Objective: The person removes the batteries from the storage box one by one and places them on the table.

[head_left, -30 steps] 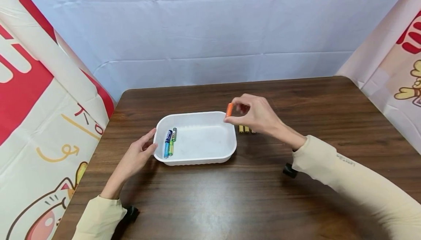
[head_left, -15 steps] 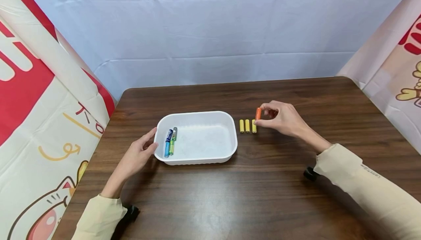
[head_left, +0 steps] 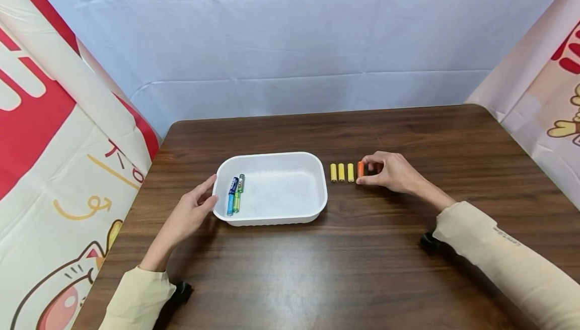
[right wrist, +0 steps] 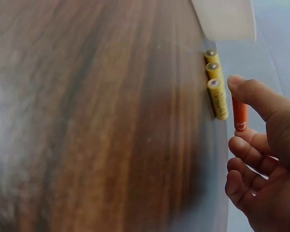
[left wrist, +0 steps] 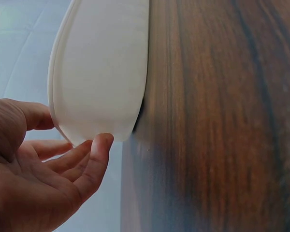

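Observation:
My right hand [head_left: 393, 171] pinches an orange battery [head_left: 360, 169] between thumb and fingertips. The battery is held upright-looking in line with a row of 3 yellow batteries [head_left: 342, 173], just right of them; whether it touches the table cannot be told. In the right wrist view the orange battery [right wrist: 239, 115] spans from thumb to finger, a small gap from the nearest yellow battery [right wrist: 217, 99]. My left hand [head_left: 190, 214] rests with thumb and fingers against the left end of a white tray [head_left: 272, 221]. In the left wrist view the fingers [left wrist: 94, 169] lie relaxed along the tray's outer wall.
Inside the tray's left side lie several batteries: dark blue [head_left: 233, 185], light blue [head_left: 230, 204], green [head_left: 236, 202] and a grey-green one [head_left: 241, 183]. The brown wooden table [head_left: 290, 274] ends at a white cloth backdrop [head_left: 290, 43]. Printed cloth [head_left: 41, 184] hangs at the left.
My right hand has carried the orange battery from above the tray's right rim rightward, then lowered it at the right end of the yellow row. The left hand stays at the tray.

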Tool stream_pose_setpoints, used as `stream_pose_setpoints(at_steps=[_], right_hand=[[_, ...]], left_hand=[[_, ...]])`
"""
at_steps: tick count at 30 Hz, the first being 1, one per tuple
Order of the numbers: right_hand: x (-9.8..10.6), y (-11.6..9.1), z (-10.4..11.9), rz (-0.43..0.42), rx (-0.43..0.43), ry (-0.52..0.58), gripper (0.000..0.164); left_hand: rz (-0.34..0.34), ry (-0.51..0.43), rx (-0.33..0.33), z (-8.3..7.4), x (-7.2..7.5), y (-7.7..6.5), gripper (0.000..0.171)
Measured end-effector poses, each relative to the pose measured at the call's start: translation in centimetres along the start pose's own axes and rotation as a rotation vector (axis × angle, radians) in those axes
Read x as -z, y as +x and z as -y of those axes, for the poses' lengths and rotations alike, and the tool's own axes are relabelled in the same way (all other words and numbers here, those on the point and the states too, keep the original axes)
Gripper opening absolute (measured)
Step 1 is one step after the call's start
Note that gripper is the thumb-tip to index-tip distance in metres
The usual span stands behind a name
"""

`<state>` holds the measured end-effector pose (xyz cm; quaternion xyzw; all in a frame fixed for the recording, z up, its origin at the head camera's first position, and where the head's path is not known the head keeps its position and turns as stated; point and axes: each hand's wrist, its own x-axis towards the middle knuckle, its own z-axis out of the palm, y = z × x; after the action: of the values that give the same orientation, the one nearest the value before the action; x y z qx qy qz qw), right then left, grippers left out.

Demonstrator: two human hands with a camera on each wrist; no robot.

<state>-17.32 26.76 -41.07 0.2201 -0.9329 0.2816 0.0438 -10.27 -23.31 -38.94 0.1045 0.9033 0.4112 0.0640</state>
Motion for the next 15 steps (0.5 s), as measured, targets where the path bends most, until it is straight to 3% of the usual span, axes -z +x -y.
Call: stream_pose_setpoints(at_steps=[15], right_hand=[[-0.71, 0.37, -0.64, 0.077, -0.072, -0.024, 0.048]], left_hand=[[0.001, 0.002, 0.023, -0.06, 0.04, 0.01, 0.059]])
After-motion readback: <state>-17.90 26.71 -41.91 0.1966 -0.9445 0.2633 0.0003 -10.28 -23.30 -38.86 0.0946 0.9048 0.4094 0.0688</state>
